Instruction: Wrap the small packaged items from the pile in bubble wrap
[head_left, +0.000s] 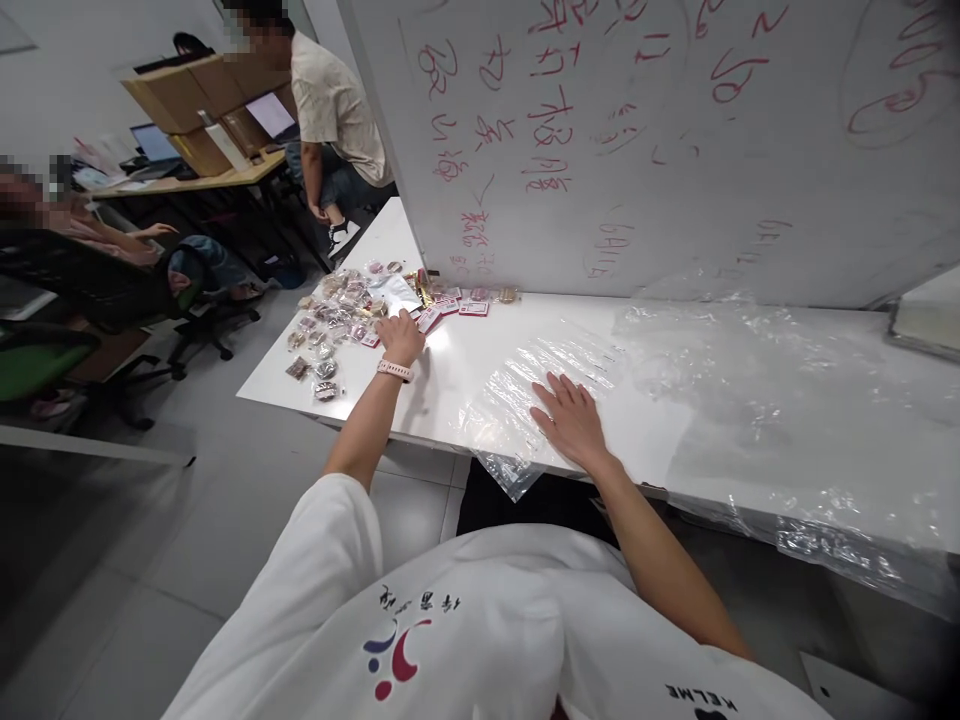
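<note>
My left hand [403, 338], with a pink band on its wrist, reaches palm down to the right edge of a pile of small clear-wrapped packets [337, 305]. Its fingers are slightly bent and apart; what lies under the fingertips is hidden. Close by are a silvery white pouch [397, 293] and red-and-white cards [429, 320]. Flat on a spread of clear plastic bags [517, 385] rests my right hand [574, 418], fingers stretched out. The bags overlap in a row, and one corner hangs over the table's front edge.
The white table [274, 378] runs along a whiteboard [675, 200] with red writing. A large clear plastic sheet [787, 400] covers its right part and droops over the front. Behind on the left, one person [337, 110] sits bent forward; another sits in an office chair [82, 280].
</note>
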